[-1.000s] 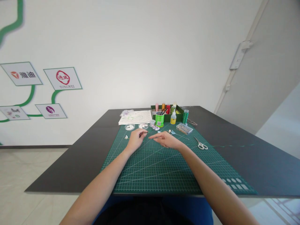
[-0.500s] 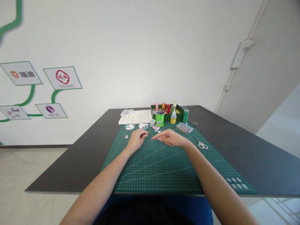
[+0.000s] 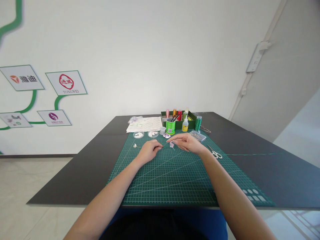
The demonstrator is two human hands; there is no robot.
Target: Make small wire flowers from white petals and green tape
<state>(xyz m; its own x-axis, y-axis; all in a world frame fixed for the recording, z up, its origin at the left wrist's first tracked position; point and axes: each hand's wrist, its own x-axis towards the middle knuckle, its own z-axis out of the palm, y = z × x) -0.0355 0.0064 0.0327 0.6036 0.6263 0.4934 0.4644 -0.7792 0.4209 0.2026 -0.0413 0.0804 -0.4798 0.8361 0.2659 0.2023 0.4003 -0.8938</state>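
Observation:
My left hand (image 3: 150,150) is closed, its thumb and fingertips pinching the end of a thin dark stem (image 3: 164,145) above the mat. Close to its right is my right hand (image 3: 187,142), the index finger reaching toward the stem and the other fingers curled under. What the right fingers grip is too small to make out. A small pale purple flower (image 3: 172,145) shows just below the right fingertips; whether it joins the stem I cannot tell. Left of the hands, a small white flower (image 3: 135,145) lies on the green cutting mat (image 3: 165,180).
Two shallow dishes (image 3: 138,135) of white pieces, a green can (image 3: 170,127) with brushes, a glue bottle (image 3: 185,125) and a green thread spool (image 3: 198,123) stand behind. A clear case (image 3: 198,135) and white-handled scissors (image 3: 216,154) lie right. Green thread (image 3: 250,154) crosses the black table.
Both hands have shifted slightly to the right, the right one also a little away from me. The stem and the purple flower between them now show more plainly.

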